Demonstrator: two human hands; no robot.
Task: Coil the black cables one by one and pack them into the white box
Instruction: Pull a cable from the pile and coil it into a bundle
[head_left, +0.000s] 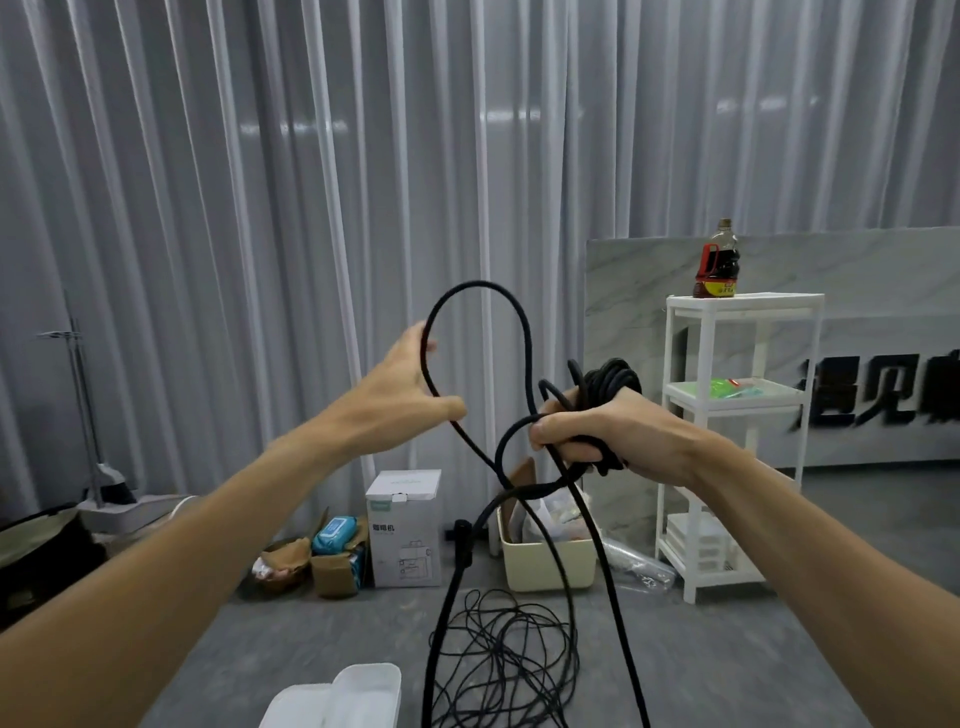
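Note:
My right hand (597, 431) grips a bundle of coiled thick black cable (610, 387) held up in front of me. From it a loop of the same cable (524, 332) arcs up and over to my left hand (410, 395), whose fingers are extended with the cable running across the palm between thumb and fingers. Two strands hang down from the bundle to the floor. A loose tangle of thin black cable (506, 660) lies on the grey floor below. The white box (343, 699) sits at the bottom edge, left of the tangle, only partly in view.
Grey curtains fill the background. Against them stand a white carton (405, 530), small cardboard boxes (332, 564) and a cream bin (550, 564). A white shelf unit (737, 441) with a dark sauce bottle (719, 262) on top stands at the right.

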